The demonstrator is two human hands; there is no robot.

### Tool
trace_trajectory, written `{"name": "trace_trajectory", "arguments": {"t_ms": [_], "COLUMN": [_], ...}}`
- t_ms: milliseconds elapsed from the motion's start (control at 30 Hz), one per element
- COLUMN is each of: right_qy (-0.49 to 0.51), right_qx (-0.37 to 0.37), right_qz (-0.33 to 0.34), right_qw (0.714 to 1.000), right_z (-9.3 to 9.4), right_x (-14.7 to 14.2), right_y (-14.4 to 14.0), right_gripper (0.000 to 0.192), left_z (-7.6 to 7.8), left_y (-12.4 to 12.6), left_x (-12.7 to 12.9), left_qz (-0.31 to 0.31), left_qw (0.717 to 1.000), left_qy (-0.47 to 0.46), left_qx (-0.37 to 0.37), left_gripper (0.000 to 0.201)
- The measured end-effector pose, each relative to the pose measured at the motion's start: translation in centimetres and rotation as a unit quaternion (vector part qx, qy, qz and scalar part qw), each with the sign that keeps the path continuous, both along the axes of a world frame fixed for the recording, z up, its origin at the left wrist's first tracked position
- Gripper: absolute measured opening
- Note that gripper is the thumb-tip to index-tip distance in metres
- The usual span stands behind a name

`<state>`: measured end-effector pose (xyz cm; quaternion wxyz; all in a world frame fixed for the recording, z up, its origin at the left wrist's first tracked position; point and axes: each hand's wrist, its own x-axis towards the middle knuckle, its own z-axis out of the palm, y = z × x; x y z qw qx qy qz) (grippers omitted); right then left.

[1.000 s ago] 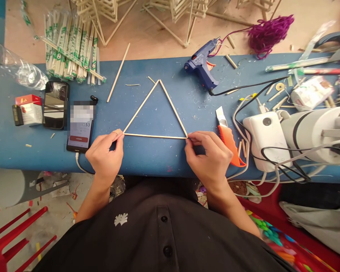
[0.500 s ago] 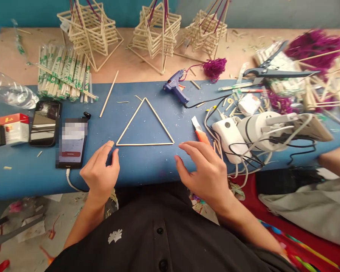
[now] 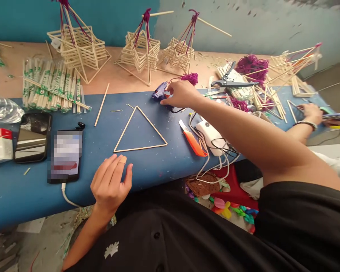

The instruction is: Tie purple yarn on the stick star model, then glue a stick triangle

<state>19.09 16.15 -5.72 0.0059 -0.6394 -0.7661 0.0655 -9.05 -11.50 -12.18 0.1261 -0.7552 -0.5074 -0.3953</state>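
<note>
A triangle of thin wooden sticks [image 3: 140,129] lies flat on the blue table [image 3: 158,166]. My left hand [image 3: 111,184] rests near the table's front edge just below the triangle, fingers loosely apart, holding nothing. My right hand [image 3: 179,93] is stretched out to the far side of the blue surface and closes around the blue glue gun [image 3: 160,91], which still lies on the table. Purple yarn [image 3: 190,78] sits right behind it.
An orange box cutter [image 3: 193,142] and a white power adapter with cables [image 3: 212,136] lie right of the triangle. Two phones [image 3: 65,155] and wrapped chopsticks [image 3: 49,88] are at left. Stick towers [image 3: 140,51] stand behind. Scissors [image 3: 229,82] and another person's hand [image 3: 310,112] are at right.
Both hands let go of the triangle's bottom corners. My right hand reached up and forward to the glue gun; my left hand drew back towards the table edge. The view tilted upward.
</note>
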Motion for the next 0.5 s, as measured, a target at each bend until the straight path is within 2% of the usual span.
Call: {"name": "trace_trajectory", "arguments": {"t_ms": [100, 233, 367, 433, 500], "right_qy": [-0.032, -0.036, 0.003, 0.059, 0.15], "right_qx": [-0.041, -0.041, -0.003, 0.017, 0.06], "right_qz": [-0.001, -0.021, -0.075, -0.114, -0.12], "right_qw": [0.999, 0.998, 0.997, 0.992, 0.98], "right_z": [-0.1, 0.9, 3.8, 5.6, 7.1], "right_x": [-0.8, -1.5, -1.6, -0.9, 0.3], "right_y": [0.7, 0.0, -2.0, -3.8, -6.3], "right_gripper": [0.034, 0.02, 0.023, 0.029, 0.022], "left_z": [-0.1, -0.2, 0.3, 0.6, 0.8], "left_y": [-0.7, -0.9, -0.3, 0.1, 0.5], "left_x": [0.2, -0.1, -0.5, -0.4, 0.0], "left_qz": [-0.01, -0.015, -0.012, -0.011, -0.015], "left_qw": [1.0, 1.0, 1.0, 1.0, 0.999], "left_qy": [-0.012, -0.015, -0.005, 0.001, 0.007], "left_qx": [-0.013, -0.018, -0.012, -0.017, -0.029], "left_gripper": [0.036, 0.036, 0.036, 0.038, 0.041]}}
